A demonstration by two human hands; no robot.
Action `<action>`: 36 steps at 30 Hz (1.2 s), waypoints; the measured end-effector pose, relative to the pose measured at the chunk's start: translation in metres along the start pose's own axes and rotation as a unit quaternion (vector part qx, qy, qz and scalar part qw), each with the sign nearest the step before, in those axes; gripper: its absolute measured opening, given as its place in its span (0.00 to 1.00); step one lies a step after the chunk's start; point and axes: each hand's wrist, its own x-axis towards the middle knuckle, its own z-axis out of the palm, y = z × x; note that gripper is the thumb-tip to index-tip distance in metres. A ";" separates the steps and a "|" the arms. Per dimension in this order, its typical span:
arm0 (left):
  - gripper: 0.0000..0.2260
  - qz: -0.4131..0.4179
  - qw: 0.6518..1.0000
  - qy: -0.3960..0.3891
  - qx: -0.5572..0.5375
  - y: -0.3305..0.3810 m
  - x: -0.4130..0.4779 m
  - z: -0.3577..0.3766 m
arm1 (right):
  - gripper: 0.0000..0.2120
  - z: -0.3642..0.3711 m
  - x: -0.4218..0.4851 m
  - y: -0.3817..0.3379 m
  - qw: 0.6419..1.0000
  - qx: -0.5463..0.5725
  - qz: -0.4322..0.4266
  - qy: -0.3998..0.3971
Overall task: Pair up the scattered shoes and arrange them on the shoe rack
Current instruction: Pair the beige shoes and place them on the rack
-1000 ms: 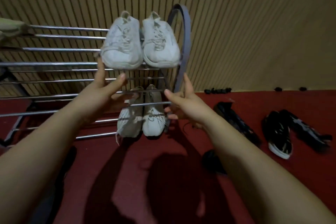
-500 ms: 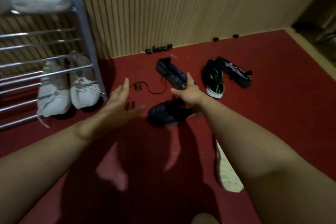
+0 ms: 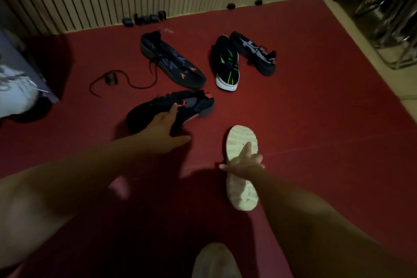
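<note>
On the red floor lies a black shoe with orange trim (image 3: pixel 149 109) on its side. My left hand (image 3: pixel 163 127) reaches over it with fingers spread, the index finger touching its upper. A white shoe (image 3: pixel 241 139) lies sole up to the right. My right hand (image 3: pixel 244 165) lies across its middle with fingers spread, not closed round it. Behind them are a second black shoe with orange marks (image 3: pixel 173 62), a black and green shoe (image 3: pixel 225 63) and a black and grey shoe (image 3: pixel 255 52). Another white shoe (image 3: pixel 214 259) shows at the bottom edge.
The shoe rack's grey end frame (image 3: pixel 22 61) stands at the left edge with a white shoe (image 3: pixel 13 95) in it. A loose black lace (image 3: pixel 135 86) curls on the floor. Small black objects (image 3: pixel 144 19) line the slatted wall. A metal frame (image 3: pixel 394 29) stands at the far right.
The view has swung right and down from the rack to the floor. My left hand has come down onto the black and orange shoe, my right hand onto the upturned white shoe.
</note>
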 end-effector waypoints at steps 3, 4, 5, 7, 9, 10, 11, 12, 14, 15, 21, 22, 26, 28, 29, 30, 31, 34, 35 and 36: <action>0.41 -0.011 1.000 -0.011 -0.002 0.001 0.005 0.005 | 0.57 0.015 0.000 -0.015 0.999 0.007 0.029 0.035; 0.40 -0.015 1.000 -0.011 -0.004 0.000 0.006 0.004 | 0.54 0.015 0.001 -0.018 0.998 0.008 0.031 0.049; 0.40 -0.019 1.000 -0.010 -0.007 -0.002 0.006 0.003 | 0.51 0.014 0.006 -0.018 0.998 0.017 0.024 0.049; 0.40 -0.024 1.000 -0.001 -0.016 -0.008 0.004 -0.003 | 0.51 0.001 0.009 -0.021 0.995 0.102 -0.015 -0.010; 0.40 -0.026 0.999 0.013 -0.020 -0.017 0.002 -0.011 | 0.51 -0.022 0.006 -0.026 0.953 0.262 -0.097 -0.115; 0.40 -0.027 0.999 0.020 -0.023 -0.022 0.001 -0.014 | 0.51 -0.033 0.003 -0.031 0.927 0.308 -0.122 -0.173; 0.40 -0.026 0.999 0.027 -0.023 -0.026 0.000 -0.018 | 0.49 -0.044 0.000 -0.035 0.906 0.326 -0.143 -0.229; 0.41 -0.021 0.999 0.033 -0.017 -0.029 -0.001 -0.022 | 0.44 -0.052 -0.002 -0.040 0.894 0.324 -0.157 -0.268; 0.43 0.002 0.999 0.048 0.008 -0.029 -0.004 -0.030 | 0.31 -0.066 -0.007 -0.049 0.877 0.315 -0.169 -0.321; 0.44 0.021 0.998 0.057 0.023 -0.028 -0.005 -0.034 | 0.29 -0.070 -0.008 -0.051 0.871 0.311 -0.169 -0.341; 0.45 0.117 0.982 0.085 0.121 -0.026 -0.007 -0.044 | 0.59 -0.070 -0.023 -0.051 0.912 0.243 -0.210 -0.256; 0.46 0.121 0.980 0.083 0.136 -0.028 -0.005 -0.044 | 0.59 -0.068 -0.029 -0.053 0.927 0.197 -0.242 -0.210; 0.48 0.139 0.965 0.097 0.201 -0.032 -0.002 -0.043 | 0.58 -0.059 -0.055 -0.061 0.935 0.072 -0.344 -0.057; 0.48 0.147 0.955 0.108 0.232 -0.030 -0.005 -0.045 | 0.57 -0.056 -0.062 -0.063 0.918 0.021 -0.396 -0.008; 0.47 0.150 0.950 0.113 0.251 -0.029 -0.007 -0.047 | 0.57 -0.056 -0.064 -0.064 0.906 -0.002 -0.423 0.010; 0.47 0.152 0.943 0.117 0.273 -0.028 -0.009 -0.048 | 0.56 -0.058 -0.066 -0.066 0.895 -0.022 -0.445 0.026; 0.46 0.154 0.935 0.120 0.297 -0.028 -0.011 -0.049 | 0.56 -0.060 -0.069 -0.069 0.884 -0.037 -0.465 0.036; 0.41 0.166 0.917 0.113 0.344 -0.028 -0.012 -0.050 | 0.57 -0.070 -0.074 -0.075 0.853 -0.074 -0.516 0.039; 0.39 0.172 0.912 0.100 0.358 -0.027 -0.013 -0.050 | 0.58 -0.074 -0.076 -0.077 0.841 -0.095 -0.532 0.041; 0.37 0.185 0.905 0.084 0.375 -0.026 -0.013 -0.050 | 0.58 -0.078 -0.076 -0.079 0.829 -0.116 -0.545 0.045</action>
